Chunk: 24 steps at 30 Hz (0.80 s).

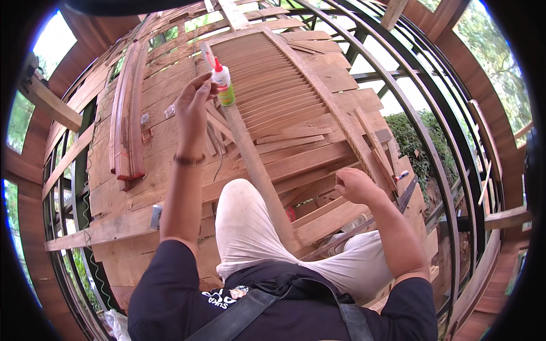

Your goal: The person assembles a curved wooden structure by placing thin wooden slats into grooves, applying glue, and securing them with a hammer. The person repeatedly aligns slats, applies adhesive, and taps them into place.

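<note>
My left hand (pixel 195 101) reaches forward, its fingers closed at the left side of a white glue bottle (pixel 223 80) with a red nozzle and a green lower label. The bottle is upright, over the left side rail of a slatted wooden louvre panel (pixel 267 74). How far the fingers wrap behind it is hidden. My right hand (pixel 356 185) is curled into a fist above the near right part of the panel's frame; whatever it may hold is hidden. My bent knee (pixel 242 207) is beside the left rail (pixel 253 159).
A bundle of long reddish boards (pixel 128 113) lies at the left on the plank platform (pixel 159 108). Loose wood strips (pixel 293 138) rest on the panel. A screwdriver-like tool (pixel 402 175) lies at the right. Dark metal beams (pixel 409 108) with gaps border the right side.
</note>
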Each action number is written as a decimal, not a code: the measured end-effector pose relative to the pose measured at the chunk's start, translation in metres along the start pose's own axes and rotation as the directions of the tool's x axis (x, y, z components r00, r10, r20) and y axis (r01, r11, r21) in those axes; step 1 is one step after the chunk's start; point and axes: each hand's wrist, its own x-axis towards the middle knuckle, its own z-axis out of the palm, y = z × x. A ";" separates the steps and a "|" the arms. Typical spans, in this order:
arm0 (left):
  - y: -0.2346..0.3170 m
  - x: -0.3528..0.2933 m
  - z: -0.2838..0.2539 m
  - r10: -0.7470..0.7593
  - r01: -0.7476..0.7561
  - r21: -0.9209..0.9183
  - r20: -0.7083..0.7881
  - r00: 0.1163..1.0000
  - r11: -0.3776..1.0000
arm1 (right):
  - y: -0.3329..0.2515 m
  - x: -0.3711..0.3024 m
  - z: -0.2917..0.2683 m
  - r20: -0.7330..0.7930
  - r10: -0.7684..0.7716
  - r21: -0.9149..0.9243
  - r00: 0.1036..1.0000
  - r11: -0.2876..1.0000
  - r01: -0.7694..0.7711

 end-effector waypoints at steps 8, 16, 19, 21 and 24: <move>-0.247 0.126 -0.048 -0.427 0.421 0.082 0.082 0.900 0.903 | -0.008 -0.016 0.000 -0.041 0.116 0.143 0.992 0.984 -0.109; -0.334 0.214 -0.079 -0.255 0.220 0.501 0.001 0.967 0.837 | 0.003 -0.023 0.010 -0.167 0.041 0.223 0.985 0.975 -0.003; -0.348 0.241 -0.084 -0.242 0.182 0.592 0.023 0.970 0.785 | -0.005 -0.031 0.001 -0.191 0.059 0.263 0.980 0.965 -0.007; -0.353 0.232 -0.074 -0.275 0.234 0.581 -0.018 0.961 0.780 | -0.004 -0.031 0.005 -0.166 0.050 0.255 0.985 0.967 -0.006; -0.361 0.188 -0.037 -0.200 0.204 0.737 -0.095 0.975 0.645 | 0.005 -0.033 0.021 -0.206 0.006 0.190 0.978 0.981 0.034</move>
